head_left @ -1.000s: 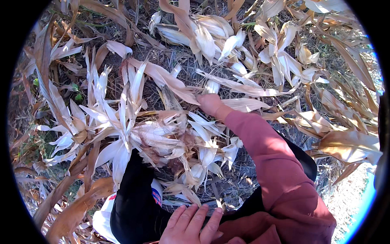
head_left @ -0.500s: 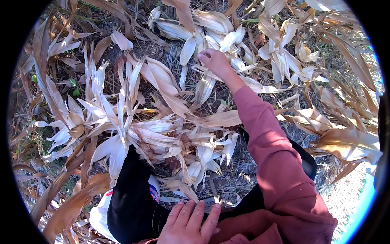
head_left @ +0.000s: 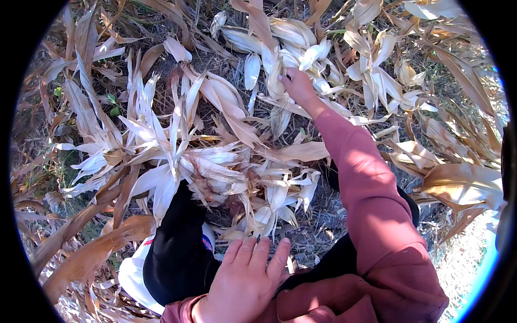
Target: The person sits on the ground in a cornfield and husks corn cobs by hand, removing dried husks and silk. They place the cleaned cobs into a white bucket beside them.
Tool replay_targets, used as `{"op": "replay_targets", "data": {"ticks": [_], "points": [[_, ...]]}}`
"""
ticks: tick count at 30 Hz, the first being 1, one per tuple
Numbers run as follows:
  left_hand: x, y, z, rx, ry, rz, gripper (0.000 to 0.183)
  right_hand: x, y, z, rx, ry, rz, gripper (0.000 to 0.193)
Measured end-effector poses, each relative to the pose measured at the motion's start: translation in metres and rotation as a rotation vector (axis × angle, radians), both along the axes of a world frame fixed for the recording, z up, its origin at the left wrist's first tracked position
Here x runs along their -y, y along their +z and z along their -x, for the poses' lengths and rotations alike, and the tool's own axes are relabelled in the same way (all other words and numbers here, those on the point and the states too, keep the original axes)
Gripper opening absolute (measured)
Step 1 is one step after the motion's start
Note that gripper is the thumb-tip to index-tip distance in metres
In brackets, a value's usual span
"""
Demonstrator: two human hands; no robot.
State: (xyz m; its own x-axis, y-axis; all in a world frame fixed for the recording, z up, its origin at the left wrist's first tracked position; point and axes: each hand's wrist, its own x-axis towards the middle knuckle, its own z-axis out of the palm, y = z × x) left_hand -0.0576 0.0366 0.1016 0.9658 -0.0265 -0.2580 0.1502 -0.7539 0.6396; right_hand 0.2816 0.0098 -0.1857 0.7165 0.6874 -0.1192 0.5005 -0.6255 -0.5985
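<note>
Dry ears of corn in pale husks lie in a heap on the ground at the far middle. My right hand (head_left: pixel 300 89) reaches out to this heap, its fingers closed on the side of an ear of corn (head_left: pixel 275 81) in its husk. The fingertips are partly hidden behind the ear. My left hand (head_left: pixel 245 277) is held close to my body at the bottom middle, palm down, with fingers stretched and nothing in it. Beyond it lies a pile of torn husks (head_left: pixel 218 164) with brown silk.
A white bucket (head_left: pixel 137 280) stands beside my left leg (head_left: pixel 175 253). Dry corn stalks and leaves (head_left: pixel 102 245) surround me on the left, with more leaves (head_left: pixel 463 185) on the right. Another husk cluster (head_left: pixel 374 70) lies at the far right.
My right hand has closed on an ear at the heap, which now shows beside the fingers. My left hand has risen farther into view. The whole scene has shifted slightly rightward.
</note>
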Motion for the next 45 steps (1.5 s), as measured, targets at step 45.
{"op": "replay_targets", "data": {"ticks": [45], "points": [[0.041, -0.076, -0.047, 0.384, 0.803, 0.528, 0.04, 0.124, 0.247, 0.144, -0.263, -0.043, -0.491, 0.055]]}}
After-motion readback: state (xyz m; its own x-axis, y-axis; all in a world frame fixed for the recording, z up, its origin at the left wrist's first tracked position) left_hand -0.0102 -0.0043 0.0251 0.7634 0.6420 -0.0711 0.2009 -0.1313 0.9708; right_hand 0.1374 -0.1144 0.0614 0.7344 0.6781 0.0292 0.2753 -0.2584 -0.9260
